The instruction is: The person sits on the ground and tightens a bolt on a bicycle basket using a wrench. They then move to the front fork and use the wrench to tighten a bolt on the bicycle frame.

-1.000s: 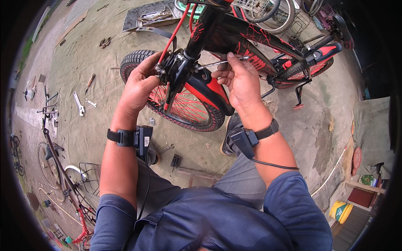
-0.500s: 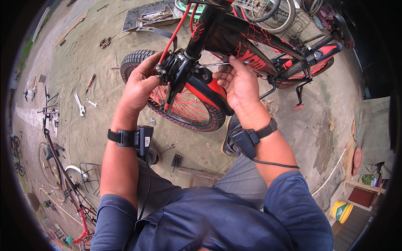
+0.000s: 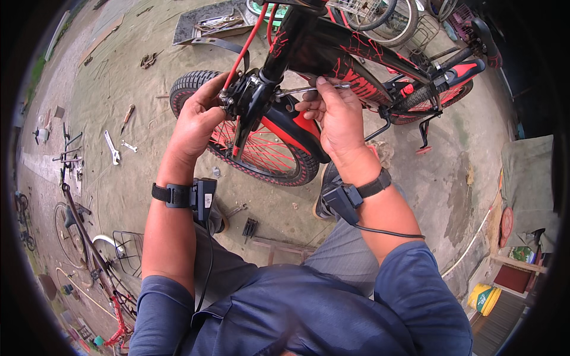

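In front of me stands a black and red bicycle (image 3: 365, 47), its front wheel (image 3: 261, 155) angled to the left under a black and red mudguard (image 3: 294, 130). My left hand (image 3: 202, 121) is closed on the front brake assembly (image 3: 237, 98) beside the fork crown; its fingertips are partly hidden behind it. A slim metal wrench (image 3: 300, 91) is pinched between the thumb and fingers of my right hand (image 3: 338, 118). The wrench's left end meets the back of the fork crown, and its other end points right, toward the frame.
A metal tray of tools (image 3: 217, 25) lies at the far left. An adjustable wrench (image 3: 111, 148), a small spanner (image 3: 129, 146) and a screwdriver (image 3: 127, 115) rest on the ground cloth. Black bolt-like parts (image 3: 250, 228) lie near my feet. A yellow bucket (image 3: 484, 299) stands at right.
My right hand has shifted slightly left and up with the wrench, whose free end now shows past the thumb. My left hand stays on the brake assembly.
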A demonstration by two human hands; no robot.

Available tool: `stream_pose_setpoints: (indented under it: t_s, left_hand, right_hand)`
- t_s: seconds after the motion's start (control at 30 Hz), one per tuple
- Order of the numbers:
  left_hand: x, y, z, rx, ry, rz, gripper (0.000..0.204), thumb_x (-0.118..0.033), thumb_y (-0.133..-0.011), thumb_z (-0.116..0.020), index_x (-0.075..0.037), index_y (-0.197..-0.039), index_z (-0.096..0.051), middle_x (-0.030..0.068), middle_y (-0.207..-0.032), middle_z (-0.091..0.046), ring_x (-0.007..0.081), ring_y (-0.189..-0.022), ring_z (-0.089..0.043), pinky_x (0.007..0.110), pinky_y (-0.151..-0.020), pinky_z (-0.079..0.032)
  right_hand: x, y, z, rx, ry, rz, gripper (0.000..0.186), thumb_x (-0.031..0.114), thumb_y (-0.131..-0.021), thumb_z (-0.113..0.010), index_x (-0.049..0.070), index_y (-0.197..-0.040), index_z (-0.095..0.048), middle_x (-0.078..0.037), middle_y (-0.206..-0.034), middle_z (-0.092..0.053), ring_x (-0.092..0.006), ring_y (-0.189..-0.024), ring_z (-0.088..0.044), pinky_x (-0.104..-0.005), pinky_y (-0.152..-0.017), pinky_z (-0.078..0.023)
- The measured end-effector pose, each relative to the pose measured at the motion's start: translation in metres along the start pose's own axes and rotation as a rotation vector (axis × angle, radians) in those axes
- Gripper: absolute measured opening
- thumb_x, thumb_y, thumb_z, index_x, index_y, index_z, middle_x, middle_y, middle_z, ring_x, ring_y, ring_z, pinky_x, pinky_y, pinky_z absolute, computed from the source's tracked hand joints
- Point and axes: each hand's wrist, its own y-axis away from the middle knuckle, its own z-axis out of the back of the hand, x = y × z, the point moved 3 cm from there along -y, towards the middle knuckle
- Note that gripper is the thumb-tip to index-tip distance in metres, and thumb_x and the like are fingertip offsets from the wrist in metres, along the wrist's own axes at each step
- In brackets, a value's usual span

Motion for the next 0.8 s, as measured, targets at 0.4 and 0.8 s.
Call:
stream_pose_setpoints:
  t_s: [0.4,0.8]
  left_hand:
    - [0.001,0.001,0.000,0.001,0.047,-0.004,0.071,0.006,-0.077,-0.046,0.008,-0.148,-0.045,0.0152,-0.141,-0.058,0.0200,-0.127,-0.058,0.033,-0.109,-0.045]
    - [-0.003,0.001,-0.001,0.007,0.041,-0.003,0.072,0.005,-0.077,-0.047,0.008,-0.148,-0.045,0.0159,-0.141,-0.058,0.0212,-0.127,-0.059,0.034,-0.109,-0.045]
  right_hand:
    - [0.020,0.043,-0.046,0.417,1.118,0.968,0.027,0.000,-0.068,-0.077,0.011,-0.092,-0.070,-0.005,-0.079,-0.065,-0.0224,-0.066,-0.067,-0.0341,-0.054,-0.050]
    - [0.023,0.014,-0.011,0.032,0.343,0.318,0.022,0.022,-0.100,-0.068,0.000,-0.101,-0.065,-0.002,-0.077,-0.066,-0.0084,-0.060,-0.064,-0.0222,-0.054,-0.049]
